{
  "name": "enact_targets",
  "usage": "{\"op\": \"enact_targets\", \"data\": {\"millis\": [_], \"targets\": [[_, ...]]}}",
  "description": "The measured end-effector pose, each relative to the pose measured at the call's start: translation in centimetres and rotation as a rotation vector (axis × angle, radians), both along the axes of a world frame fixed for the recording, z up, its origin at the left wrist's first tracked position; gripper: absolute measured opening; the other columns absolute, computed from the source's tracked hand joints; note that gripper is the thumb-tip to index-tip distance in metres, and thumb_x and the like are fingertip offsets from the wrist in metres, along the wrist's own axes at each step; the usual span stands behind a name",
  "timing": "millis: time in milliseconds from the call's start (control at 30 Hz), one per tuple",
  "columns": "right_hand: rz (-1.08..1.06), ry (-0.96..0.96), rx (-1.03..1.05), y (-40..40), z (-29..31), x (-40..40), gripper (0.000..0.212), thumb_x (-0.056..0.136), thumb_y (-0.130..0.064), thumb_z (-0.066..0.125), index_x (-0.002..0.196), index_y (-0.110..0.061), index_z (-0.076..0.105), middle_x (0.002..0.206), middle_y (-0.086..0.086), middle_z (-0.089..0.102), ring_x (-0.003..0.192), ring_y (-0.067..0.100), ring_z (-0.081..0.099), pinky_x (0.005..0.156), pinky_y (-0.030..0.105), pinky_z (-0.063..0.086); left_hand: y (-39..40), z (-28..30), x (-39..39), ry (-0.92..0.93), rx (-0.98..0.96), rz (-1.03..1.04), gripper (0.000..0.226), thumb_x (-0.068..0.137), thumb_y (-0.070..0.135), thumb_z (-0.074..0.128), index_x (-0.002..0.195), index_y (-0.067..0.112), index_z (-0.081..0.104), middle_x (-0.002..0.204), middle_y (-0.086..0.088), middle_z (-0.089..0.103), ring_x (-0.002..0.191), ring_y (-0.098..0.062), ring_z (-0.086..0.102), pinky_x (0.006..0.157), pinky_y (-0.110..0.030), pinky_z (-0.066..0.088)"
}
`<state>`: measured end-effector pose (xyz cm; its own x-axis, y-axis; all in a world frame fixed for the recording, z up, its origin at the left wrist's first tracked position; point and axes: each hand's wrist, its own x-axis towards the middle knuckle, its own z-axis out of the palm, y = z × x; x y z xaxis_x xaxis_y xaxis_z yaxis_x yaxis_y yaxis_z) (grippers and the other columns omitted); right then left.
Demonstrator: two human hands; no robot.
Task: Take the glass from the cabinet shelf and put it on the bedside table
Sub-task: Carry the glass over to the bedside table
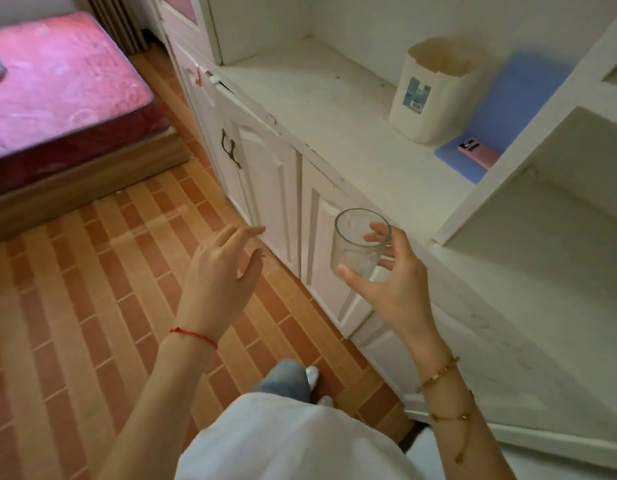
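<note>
A clear empty drinking glass (356,242) is held upright in my right hand (393,282), thumb on its near side and fingers wrapped behind it. It hangs in the air in front of the white cabinet's lower doors (265,181), just off the edge of the cabinet shelf (334,109). My left hand (224,271) floats to the left of the glass with its fingers spread and nothing in it. No bedside table is in view.
On the shelf stand a white plastic container (435,88) and a blue mat (501,116) with a pink phone (478,153). A bed with a pink mattress (57,88) is at the upper left. Orange tiled floor (92,289) lies between bed and cabinet.
</note>
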<state>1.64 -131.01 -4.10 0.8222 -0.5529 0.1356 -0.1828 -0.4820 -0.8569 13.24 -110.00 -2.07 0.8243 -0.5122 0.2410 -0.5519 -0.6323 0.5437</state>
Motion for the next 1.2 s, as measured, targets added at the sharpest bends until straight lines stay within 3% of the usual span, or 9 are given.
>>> {"op": "enact_targets", "data": {"millis": [233,367,433,567,700,833,933,1067,1200], "targets": [[0.203,0.021,0.007,1.4,-0.7,5.1,0.073,0.069,-0.045,0.082,0.132,-0.031,0.048,0.12,-0.016,0.059,0.109,-0.002,0.058,0.083,0.003,0.045,3.0,-1.1,0.6,0.026,0.004,0.19,0.03,0.092,0.015,0.058,0.121,0.017,0.063,0.111,0.0,0.068,0.101,-0.019,0.065,0.089,-0.029,0.05],[0.312,0.03,-0.009,2.2,-1.3,9.4,0.074,0.069,-0.046,0.082,0.132,-0.028,0.049,0.123,-0.013,0.059,0.106,-0.004,0.057,0.08,-0.001,0.043,4.3,-1.7,2.4,0.045,0.0,0.29,0.03,0.092,0.016,0.059,0.122,0.016,0.062,0.112,-0.001,0.068,0.103,-0.019,0.065,0.092,-0.038,0.053],[0.357,0.032,-0.018,2.8,-1.5,12.0,0.074,0.067,-0.049,0.08,0.132,-0.029,0.049,0.123,-0.014,0.059,0.104,-0.008,0.055,0.078,-0.002,0.043,5.1,-1.9,3.8,0.048,-0.012,0.342,0.03,0.093,0.016,0.058,0.122,0.015,0.062,0.111,-0.001,0.068,0.105,-0.019,0.064,0.093,-0.035,0.051],[0.456,0.026,-0.028,4.1,-1.5,17.7,0.073,0.065,-0.055,0.076,0.128,-0.034,0.048,0.119,-0.019,0.057,0.105,-0.009,0.055,0.079,0.0,0.044,6.4,-1.9,7.2,0.041,-0.011,0.442,0.03,0.092,0.015,0.058,0.121,0.016,0.063,0.11,0.0,0.068,0.103,-0.019,0.064,0.091,-0.034,0.051],[0.564,0.001,-0.03,6.2,-0.8,24.2,0.065,0.066,-0.045,0.081,0.121,-0.033,0.049,0.111,-0.026,0.055,0.105,-0.012,0.054,0.08,0.003,0.045,8.6,-1.7,11.1,0.021,-0.023,0.561,0.029,0.091,0.013,0.059,0.119,0.015,0.065,0.111,-0.002,0.069,0.104,-0.02,0.064,0.092,-0.035,0.051],[0.657,-0.025,-0.028,9.5,-0.2,30.1,0.068,0.068,-0.041,0.083,0.125,-0.027,0.051,0.112,-0.021,0.057,0.102,-0.007,0.058,0.082,0.01,0.048,11.8,-1.2,15.0,0.026,-0.006,0.65,0.029,0.091,0.011,0.059,0.12,0.012,0.065,0.114,-0.004,0.068,0.11,-0.022,0.061,0.096,-0.034,0.048],[0.721,-0.039,-0.018,11.9,0.0,33.9,0.065,0.069,-0.034,0.085,0.124,-0.023,0.053,0.112,-0.015,0.06,0.101,-0.005,0.058,0.082,0.008,0.046,14.3,-0.7,17.2,0.015,0.038,0.727,0.03,0.092,0.017,0.058,0.122,0.017,0.063,0.116,0.0,0.067,0.107,-0.017,0.062,0.09,-0.024,0.046],[0.81,-0.033,-0.015,15.0,0.0,38.6,0.065,0.069,-0.028,0.086,0.124,-0.02,0.054,0.116,-0.007,0.062,0.105,0.004,0.061,0.088,0.021,0.052,17.0,-0.8,19.7,0.046,0.006,0.827,0.032,0.094,0.022,0.055,0.125,0.023,0.06,0.118,0.005,0.065,0.112,-0.012,0.058,0.096,-0.023,0.044],[0.904,-0.04,-0.034,17.9,-0.5,43.6,0.068,0.067,-0.038,0.084,0.126,-0.022,0.054,0.113,-0.01,0.063,0.103,0.004,0.062,0.085,0.022,0.052,19.1,-1.8,22.6,0.05,-0.046,0.93,0.031,0.093,0.022,0.056,0.124,0.022,0.061,0.117,0.005,0.064,0.113,-0.01,0.056,0.097,-0.02,0.04]]}}
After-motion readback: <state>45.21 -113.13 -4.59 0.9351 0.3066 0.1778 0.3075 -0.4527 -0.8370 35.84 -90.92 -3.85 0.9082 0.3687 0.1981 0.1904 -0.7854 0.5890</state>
